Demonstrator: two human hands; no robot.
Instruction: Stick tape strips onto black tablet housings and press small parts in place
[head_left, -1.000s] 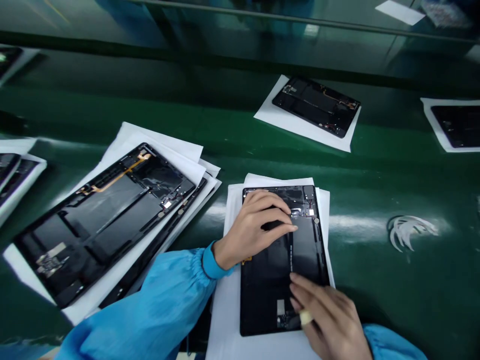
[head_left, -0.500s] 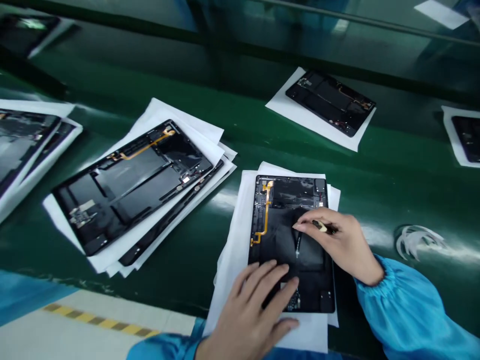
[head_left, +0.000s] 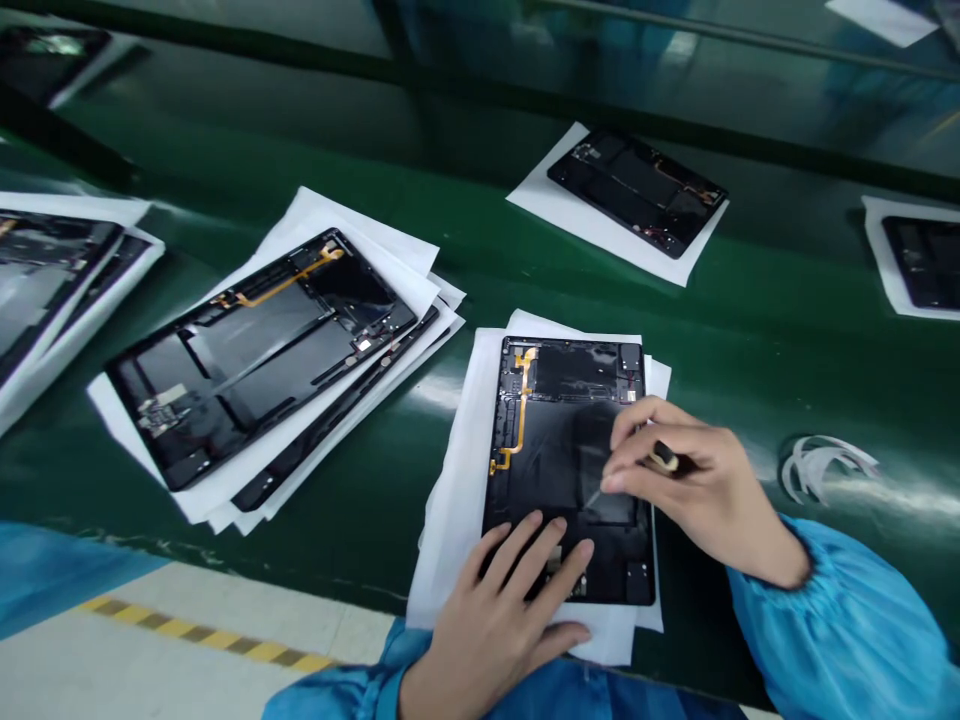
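The left hand (head_left: 495,622) has moved down the open device (head_left: 547,455) to lower centre of the frame. The right hand (head_left: 697,485) has risen to right of centre. The orange ribbon (head_left: 522,410) is now fully exposed.

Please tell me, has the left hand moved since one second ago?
Yes. Judged against the open black device beneath it, the left hand has moved toward the person, from the device's far end to its near end.
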